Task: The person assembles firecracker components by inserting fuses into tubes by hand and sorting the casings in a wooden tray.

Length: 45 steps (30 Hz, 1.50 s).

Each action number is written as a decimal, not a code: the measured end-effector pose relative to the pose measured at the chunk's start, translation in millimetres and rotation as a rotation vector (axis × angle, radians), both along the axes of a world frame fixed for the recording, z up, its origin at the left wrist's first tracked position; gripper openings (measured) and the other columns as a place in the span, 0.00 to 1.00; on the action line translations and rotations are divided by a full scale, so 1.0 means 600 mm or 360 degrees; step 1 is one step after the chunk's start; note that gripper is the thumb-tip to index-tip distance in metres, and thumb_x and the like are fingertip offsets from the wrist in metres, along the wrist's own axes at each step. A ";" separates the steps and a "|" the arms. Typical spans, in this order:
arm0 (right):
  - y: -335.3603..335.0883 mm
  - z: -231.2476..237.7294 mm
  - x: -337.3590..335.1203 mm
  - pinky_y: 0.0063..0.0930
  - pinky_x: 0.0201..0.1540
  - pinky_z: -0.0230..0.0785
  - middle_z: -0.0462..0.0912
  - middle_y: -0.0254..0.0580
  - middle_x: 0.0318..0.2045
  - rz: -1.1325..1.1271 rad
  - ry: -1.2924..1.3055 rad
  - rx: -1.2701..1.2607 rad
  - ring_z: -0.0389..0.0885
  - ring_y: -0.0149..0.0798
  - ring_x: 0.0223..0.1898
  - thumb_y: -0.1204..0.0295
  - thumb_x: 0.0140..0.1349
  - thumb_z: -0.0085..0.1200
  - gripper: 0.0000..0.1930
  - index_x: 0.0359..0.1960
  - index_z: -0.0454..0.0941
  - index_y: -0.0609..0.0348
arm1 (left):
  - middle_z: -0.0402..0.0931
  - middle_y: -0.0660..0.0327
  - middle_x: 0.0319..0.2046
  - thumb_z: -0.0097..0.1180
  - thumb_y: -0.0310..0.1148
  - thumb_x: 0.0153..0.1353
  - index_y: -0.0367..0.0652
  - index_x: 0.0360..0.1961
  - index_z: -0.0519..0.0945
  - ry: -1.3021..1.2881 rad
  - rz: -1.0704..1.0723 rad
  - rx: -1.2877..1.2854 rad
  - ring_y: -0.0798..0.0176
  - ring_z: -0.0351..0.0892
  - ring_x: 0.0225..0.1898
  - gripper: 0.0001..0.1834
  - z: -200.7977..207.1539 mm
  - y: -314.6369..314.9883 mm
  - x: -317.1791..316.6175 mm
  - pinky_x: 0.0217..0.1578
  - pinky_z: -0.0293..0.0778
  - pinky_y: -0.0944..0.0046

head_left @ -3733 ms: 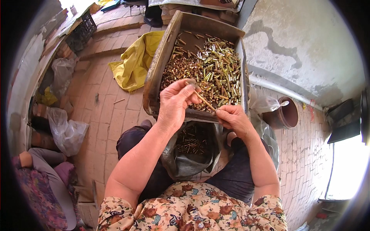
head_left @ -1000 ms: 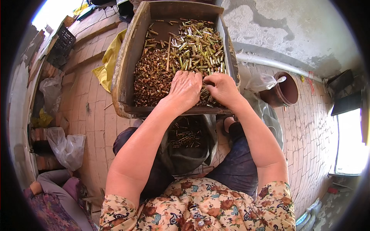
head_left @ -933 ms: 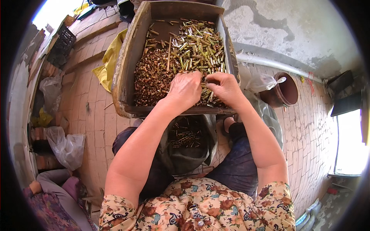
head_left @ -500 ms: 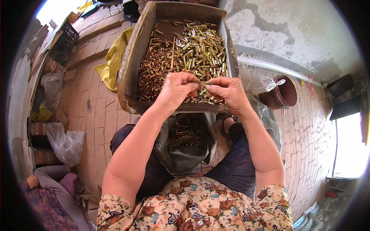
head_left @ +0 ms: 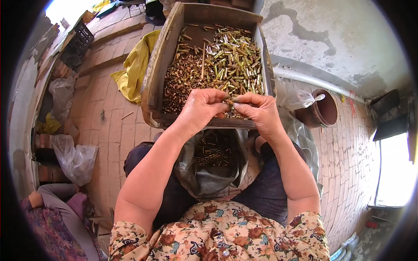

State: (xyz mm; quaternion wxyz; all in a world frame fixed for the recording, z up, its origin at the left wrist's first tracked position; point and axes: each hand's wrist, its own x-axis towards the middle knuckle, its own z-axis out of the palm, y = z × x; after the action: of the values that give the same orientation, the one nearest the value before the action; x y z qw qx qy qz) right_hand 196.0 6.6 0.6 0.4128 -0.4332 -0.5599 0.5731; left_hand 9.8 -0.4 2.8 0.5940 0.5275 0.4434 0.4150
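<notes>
Printed matter: the person's shirt (head_left: 217, 235) bears a repeating floral pattern in brown and teal on cream.

Hands: the left hand (head_left: 199, 106) and right hand (head_left: 264, 114) meet nearly fingertip to fingertip, thumb against forefinger on each, pinching a small metal piece (head_left: 230, 102) between them. The piece is held above the near part of the tray (head_left: 161, 56); its exact shape is too small to tell.

Edges and room: the tray has raised walls, worn along the left rim. The near edge passes under the wrists. Brick floor (head_left: 111, 139) extends on both sides of the tray. An open dark bag (head_left: 196, 178) stands between the person's knees, below the near edge, with slender metal pieces inside. A yellow sack (head_left: 137, 67) lies just left of the tray; a brown bucket (head_left: 325, 111) stands to its right, beside a knotted clear plastic bag (head_left: 300, 100).

Surface and room: short coppery pieces (head_left: 185, 74) fill the tray's left side, longer brassy tubes (head_left: 237, 56) its right, with a thin stick (head_left: 203, 61) between. A white pipe (head_left: 313, 80) runs along the base of a stained wall (head_left: 357, 48). Another person (head_left: 65, 213) is partly visible at lower left.
</notes>
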 end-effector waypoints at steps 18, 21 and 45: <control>0.002 -0.007 0.008 0.16 0.28 0.72 0.80 0.36 0.24 -0.0144 0.0145 -0.0089 0.78 0.25 0.25 0.77 0.53 0.60 0.07 0.33 0.79 0.65 | 0.79 0.61 0.26 0.54 0.23 0.55 0.32 0.37 0.79 -0.0034 0.0181 0.0000 0.73 0.74 0.22 0.08 -0.002 -0.005 0.007 0.27 0.70 0.75; -0.003 -0.001 0.003 0.17 0.28 0.72 0.80 0.36 0.24 -0.0153 0.0116 -0.0089 0.78 0.25 0.25 0.77 0.53 0.60 0.07 0.32 0.79 0.65 | 0.80 0.60 0.27 0.53 0.23 0.56 0.32 0.36 0.79 -0.0107 0.0182 -0.0021 0.72 0.75 0.22 0.08 -0.009 -0.005 0.002 0.27 0.71 0.74; -0.012 -0.010 -0.012 0.17 0.29 0.72 0.80 0.36 0.24 -0.0071 0.0327 -0.0067 0.78 0.26 0.25 0.80 0.52 0.60 0.04 0.30 0.79 0.63 | 0.79 0.58 0.25 0.57 0.21 0.52 0.31 0.34 0.79 -0.0227 0.0142 -0.0051 0.67 0.78 0.23 0.07 -0.003 -0.022 -0.017 0.29 0.73 0.71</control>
State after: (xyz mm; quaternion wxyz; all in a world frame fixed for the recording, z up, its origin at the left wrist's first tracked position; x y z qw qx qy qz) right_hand 188.7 -0.7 -5.4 0.4713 -0.3931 -0.4926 0.6169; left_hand -0.2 -13.6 0.8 0.6134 0.4667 0.4295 0.4706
